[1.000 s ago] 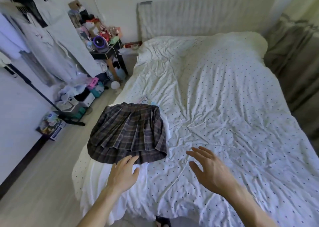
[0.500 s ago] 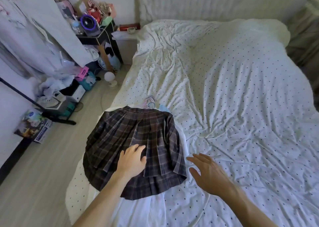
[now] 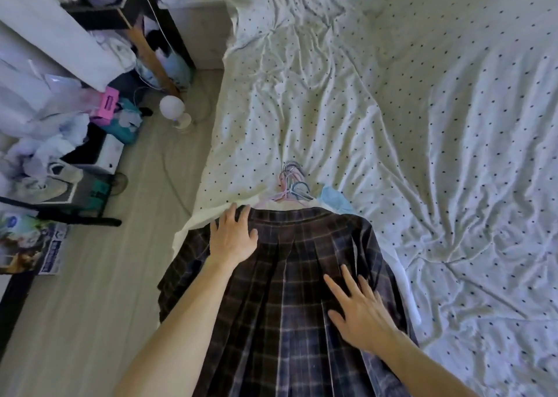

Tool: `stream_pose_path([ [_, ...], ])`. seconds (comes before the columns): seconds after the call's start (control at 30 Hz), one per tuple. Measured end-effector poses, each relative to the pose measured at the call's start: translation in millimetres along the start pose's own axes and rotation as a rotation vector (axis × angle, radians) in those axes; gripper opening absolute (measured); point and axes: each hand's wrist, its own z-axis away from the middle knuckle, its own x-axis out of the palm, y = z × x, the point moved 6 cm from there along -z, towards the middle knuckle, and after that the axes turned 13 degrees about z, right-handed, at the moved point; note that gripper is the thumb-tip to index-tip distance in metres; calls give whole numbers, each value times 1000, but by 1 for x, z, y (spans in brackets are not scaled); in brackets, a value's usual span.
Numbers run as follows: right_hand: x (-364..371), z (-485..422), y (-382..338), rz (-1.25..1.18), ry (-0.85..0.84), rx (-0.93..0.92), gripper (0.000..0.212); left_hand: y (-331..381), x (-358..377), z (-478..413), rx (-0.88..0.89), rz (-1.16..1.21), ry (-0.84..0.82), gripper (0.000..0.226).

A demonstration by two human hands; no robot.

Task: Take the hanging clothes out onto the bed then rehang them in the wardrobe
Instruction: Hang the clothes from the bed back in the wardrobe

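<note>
A dark plaid pleated skirt (image 3: 302, 278) lies on top of a pile of clothes at the left edge of the bed (image 3: 407, 109). Pink and blue hanger hooks (image 3: 293, 182) stick out beyond its waistband, with white and light blue cloth (image 3: 335, 198) showing beside them. My left hand (image 3: 234, 236) rests flat on the skirt's upper left corner, fingers spread toward the waistband. My right hand (image 3: 359, 309) lies flat on the skirt's right side, fingers straight and spread. Neither hand grips anything.
White garments (image 3: 51, 43) hang at the far left above floor clutter: shoes (image 3: 45, 179), a pink box (image 3: 107, 105), a round white lamp (image 3: 173, 108), a printed box (image 3: 27, 242). A black rack foot (image 3: 75, 220) crosses the floor. A dark side table (image 3: 105, 9) stands at the top left.
The view has dropped and closed in on the skirt. My left hand slid up from the hem to the waistband corner. My right hand moved from the sheet onto the skirt.
</note>
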Motion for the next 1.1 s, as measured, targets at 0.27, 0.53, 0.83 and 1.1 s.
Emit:
stream_pose_path([
  [0.27, 28, -27, -3, -64, -163, 39, 72, -36, 16, -69, -90, -146, -110, 49],
  [0.53, 3, 3, 1, -449, -112, 161, 61, -29, -8, -14, -25, 368, -200, 24],
  [0.83, -85, 94, -39, -1321, 136, 192, 40, 70, -45, 165, 319, 358, -148, 19],
  [1.1, -82, 202, 39, -1320, 356, 277, 14, 202, -12, 293, 538, 199, -155, 32],
])
